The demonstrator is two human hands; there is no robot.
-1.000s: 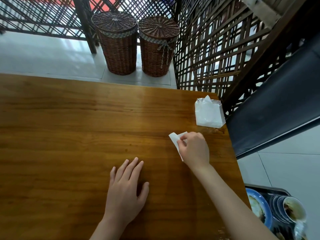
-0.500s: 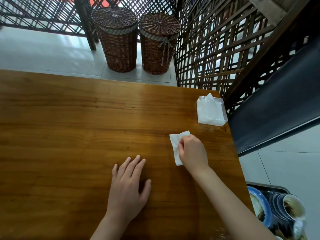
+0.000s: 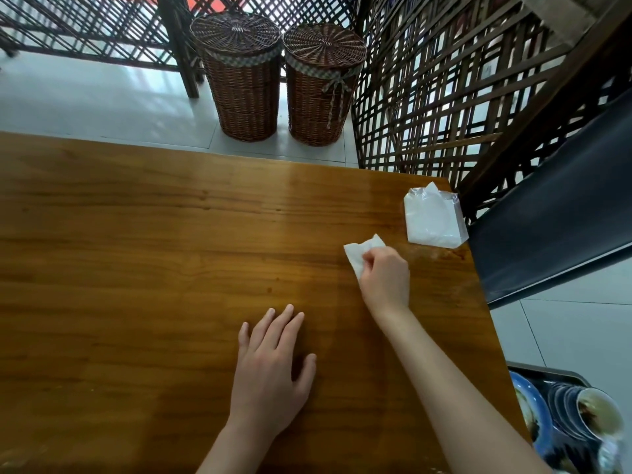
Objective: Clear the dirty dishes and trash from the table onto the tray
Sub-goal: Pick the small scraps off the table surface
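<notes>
My right hand [image 3: 386, 280] grips a white paper napkin [image 3: 357, 256] and holds it against the wooden table [image 3: 136, 251] near its right side. My left hand [image 3: 270, 371] lies flat on the tabletop with its fingers straight, closer to me and left of the right hand. A dark tray [image 3: 547, 371] sits low at the right, beyond the table's edge. It holds a blue plate [image 3: 537, 415], a stack of small dishes [image 3: 564, 405] and a stained cup [image 3: 598, 412].
A clear plastic pack of white tissues [image 3: 432, 217] stands at the table's far right corner. Two lidded wicker baskets [image 3: 280, 83] stand on the tiled floor past the far edge. A wooden lattice screen [image 3: 444, 90] and a dark bench seat [image 3: 554, 217] flank the right side.
My right hand slid the napkin toward me and then back away, so the napkin now lies a little farther off. My left hand stayed flat in place.
</notes>
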